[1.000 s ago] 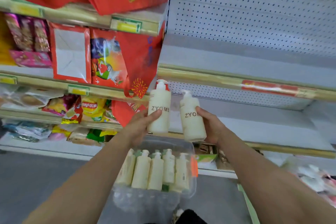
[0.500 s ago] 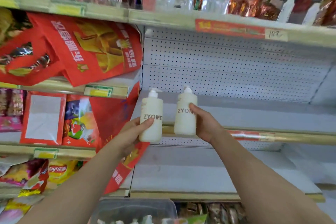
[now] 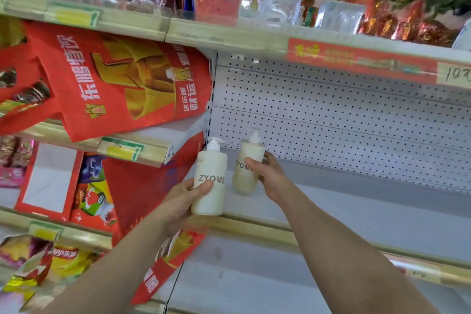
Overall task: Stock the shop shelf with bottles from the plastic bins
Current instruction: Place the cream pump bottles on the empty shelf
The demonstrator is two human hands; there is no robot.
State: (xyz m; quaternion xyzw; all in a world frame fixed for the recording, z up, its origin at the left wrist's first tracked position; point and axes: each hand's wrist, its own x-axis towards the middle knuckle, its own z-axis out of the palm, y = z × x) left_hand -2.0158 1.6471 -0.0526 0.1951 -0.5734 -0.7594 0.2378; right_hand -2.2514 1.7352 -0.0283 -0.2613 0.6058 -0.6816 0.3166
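Right hand (image 3: 270, 176) wrapping around cream pump bottle (image 3: 247, 168), bottle standing on grey shelf (image 3: 356, 201) near back left corner, close to dotted back wall (image 3: 331, 120). Left hand (image 3: 183, 199) gripping second pump bottle (image 3: 211, 181), holding it up at gold front edge (image 3: 257, 227), not on shelf yet. Red bag (image 3: 122, 84) hanging close on left. Doing it well, probably: sliding right bottle all way back, keeping it straight up, letting go softly. Then putting left bottle just beside it, name facing out, not bumping first one.

"ZYOME" is printed on the cream plastic pump bottle (image 3: 210, 181); the red paper shelf-edge strip's (image 3: 362, 64) handwritten tag starts "10".
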